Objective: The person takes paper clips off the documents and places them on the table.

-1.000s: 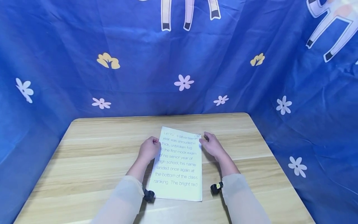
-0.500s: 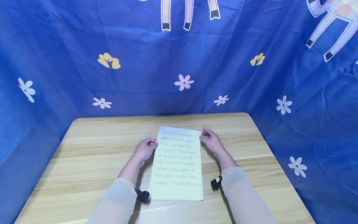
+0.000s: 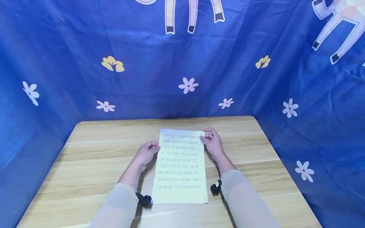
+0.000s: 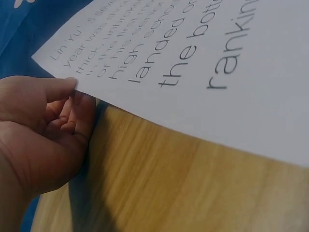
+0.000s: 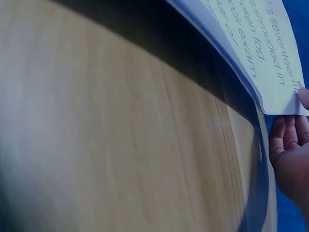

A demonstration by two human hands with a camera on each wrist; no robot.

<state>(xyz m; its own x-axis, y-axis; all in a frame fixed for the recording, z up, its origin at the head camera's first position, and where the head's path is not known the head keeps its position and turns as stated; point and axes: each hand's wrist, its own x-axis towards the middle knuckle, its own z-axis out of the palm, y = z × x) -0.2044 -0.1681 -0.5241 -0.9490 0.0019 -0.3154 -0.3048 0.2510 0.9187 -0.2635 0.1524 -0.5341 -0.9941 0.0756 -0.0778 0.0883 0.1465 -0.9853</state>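
A sheaf of white paper (image 3: 181, 164) with large printed text faces up between the two hands, raised off the table with its shadow beneath. Thin looped paper clips (image 3: 200, 133) sit at its top right corner. The left hand (image 3: 146, 153) pinches the left edge near the top; in the left wrist view its thumb (image 4: 63, 89) lies on the sheet and the other fingers curl below. At the top right corner the right hand (image 3: 213, 145) grips the sheaf beside the clips. In the right wrist view its thumb (image 5: 304, 98) is on top and its fingers (image 5: 289, 133) are underneath.
The sheaf is above a light wood-grain table (image 3: 99, 171) with rounded far corners. A blue curtain (image 3: 148, 79) printed with flowers and animal legs surrounds the back and sides. Small black cameras are strapped at the left wrist (image 3: 145, 200) and right wrist (image 3: 215, 188).
The right hand has moved up to the top right corner, its thumb now over the sheet by the clips. The left hand has shifted slightly left, and the sheaf's top edge has levelled.
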